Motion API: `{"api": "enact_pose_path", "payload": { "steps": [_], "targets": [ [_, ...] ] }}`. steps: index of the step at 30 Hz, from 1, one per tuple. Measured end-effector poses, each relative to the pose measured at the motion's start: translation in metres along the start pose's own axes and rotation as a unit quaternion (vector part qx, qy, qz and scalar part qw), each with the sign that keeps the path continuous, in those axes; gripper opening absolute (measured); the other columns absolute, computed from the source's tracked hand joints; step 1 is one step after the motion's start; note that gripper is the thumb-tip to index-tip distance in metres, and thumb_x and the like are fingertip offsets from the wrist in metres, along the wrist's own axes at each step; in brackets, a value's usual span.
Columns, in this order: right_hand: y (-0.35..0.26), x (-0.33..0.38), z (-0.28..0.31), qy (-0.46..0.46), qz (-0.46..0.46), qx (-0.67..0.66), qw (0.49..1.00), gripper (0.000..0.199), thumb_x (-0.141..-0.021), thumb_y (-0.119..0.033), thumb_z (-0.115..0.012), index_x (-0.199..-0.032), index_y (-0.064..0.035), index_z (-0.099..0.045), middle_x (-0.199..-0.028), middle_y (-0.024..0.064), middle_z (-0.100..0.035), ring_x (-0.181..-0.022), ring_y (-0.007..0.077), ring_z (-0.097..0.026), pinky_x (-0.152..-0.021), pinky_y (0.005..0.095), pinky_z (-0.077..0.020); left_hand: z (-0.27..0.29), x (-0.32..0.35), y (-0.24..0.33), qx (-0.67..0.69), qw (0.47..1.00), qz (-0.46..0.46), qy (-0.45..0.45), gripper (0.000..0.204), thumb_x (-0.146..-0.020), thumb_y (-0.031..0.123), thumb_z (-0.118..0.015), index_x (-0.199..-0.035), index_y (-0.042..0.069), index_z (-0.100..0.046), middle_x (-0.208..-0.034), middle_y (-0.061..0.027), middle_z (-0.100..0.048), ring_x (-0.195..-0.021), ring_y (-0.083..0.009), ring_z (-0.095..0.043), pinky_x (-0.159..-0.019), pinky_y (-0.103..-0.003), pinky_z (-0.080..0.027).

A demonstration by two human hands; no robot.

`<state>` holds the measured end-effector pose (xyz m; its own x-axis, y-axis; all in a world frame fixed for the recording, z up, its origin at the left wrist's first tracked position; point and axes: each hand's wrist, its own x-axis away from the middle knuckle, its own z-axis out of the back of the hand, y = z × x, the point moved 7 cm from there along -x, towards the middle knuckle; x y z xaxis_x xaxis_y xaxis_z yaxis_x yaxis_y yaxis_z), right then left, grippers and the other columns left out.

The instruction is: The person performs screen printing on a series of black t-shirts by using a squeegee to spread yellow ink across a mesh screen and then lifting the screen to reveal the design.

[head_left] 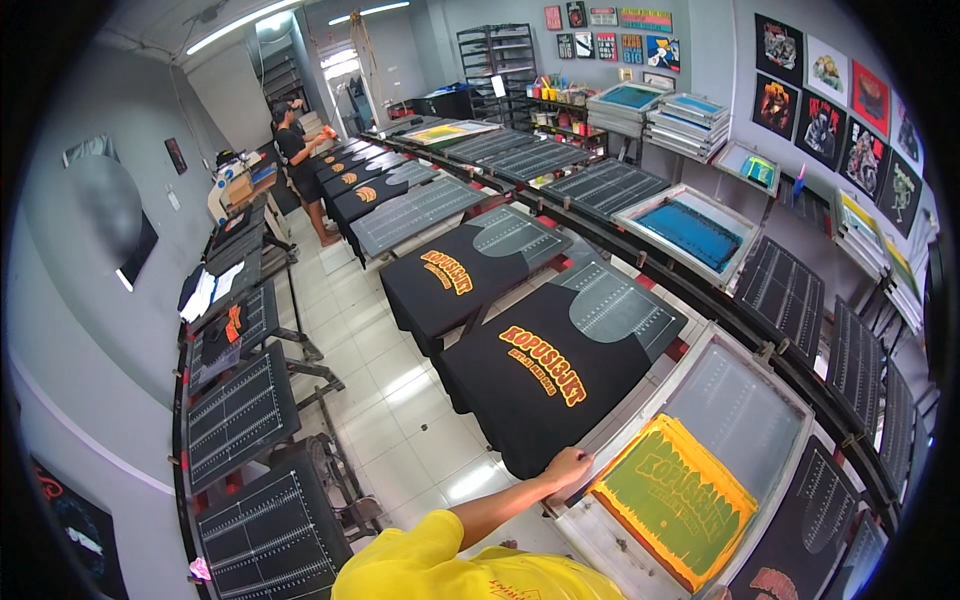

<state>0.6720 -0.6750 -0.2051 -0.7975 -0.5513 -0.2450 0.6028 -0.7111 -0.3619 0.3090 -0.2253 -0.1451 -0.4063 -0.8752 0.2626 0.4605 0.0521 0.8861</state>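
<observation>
My left hand (568,467) is closed on the near left edge of a screen printing frame (722,375). Its mesh carries a green stencil (690,500) bordered by yellow-orange ink. The frame lies tilted over the board beside me. Just beyond it, a black T-shirt (500,420) with an orange and red print is spread on a grey printing board (620,310). A second black T-shirt (415,300) with the same kind of print lies on the board past it. My right hand is out of view.
Printing boards (420,212) line both sides of a white-tiled aisle (385,370). A blue-meshed screen (690,235) rests on the rail at right. Stacked screens (630,105) stand behind. At the far end of the aisle, a person (300,160) in dark clothes stands beside more printed shirts.
</observation>
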Motion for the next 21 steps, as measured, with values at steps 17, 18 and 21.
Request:
{"api": "enact_pose_path", "payload": {
  "steps": [17,18,21],
  "targets": [
    [-0.074,-0.001,0.057,0.116,-0.221,-0.212,0.945,0.029,-0.088,-0.017,-0.049,-0.07,0.0051,-0.051,-0.059,0.0079,-0.04,-0.058,0.0144,-0.038,-0.054,0.036,-0.0324,0.01,-0.001,0.02,-0.092,0.98,-0.174,0.022,0.037,-0.091,0.029,-0.054,-0.074,-0.004,-0.058,-0.059,-0.0194,-0.052,-0.051,-0.0288,-0.051,-0.054,-0.04,-0.04],
    [-0.067,0.001,0.057,0.083,-0.237,-0.223,0.942,0.028,-0.088,-0.017,-0.049,-0.071,0.0056,-0.052,-0.058,0.0086,-0.041,-0.057,0.0156,-0.039,-0.054,0.0367,-0.0327,0.006,-0.001,0.022,-0.106,0.982,-0.159,0.009,0.037,-0.091,0.028,-0.053,-0.073,-0.004,-0.057,-0.058,-0.0192,-0.051,-0.051,-0.0286,-0.05,-0.053,-0.04,-0.039],
    [-0.061,0.01,0.06,0.091,-0.262,-0.219,0.935,0.029,-0.088,-0.018,-0.048,-0.073,0.0062,-0.053,-0.058,0.0111,-0.043,-0.056,0.0194,-0.039,-0.054,0.0385,-0.0333,0.001,-0.001,0.032,-0.131,0.977,-0.166,-0.009,0.038,-0.091,0.028,-0.053,-0.071,-0.005,-0.055,-0.055,-0.0193,-0.048,-0.048,-0.0283,-0.047,-0.052,-0.04,-0.037]
  ]
}}
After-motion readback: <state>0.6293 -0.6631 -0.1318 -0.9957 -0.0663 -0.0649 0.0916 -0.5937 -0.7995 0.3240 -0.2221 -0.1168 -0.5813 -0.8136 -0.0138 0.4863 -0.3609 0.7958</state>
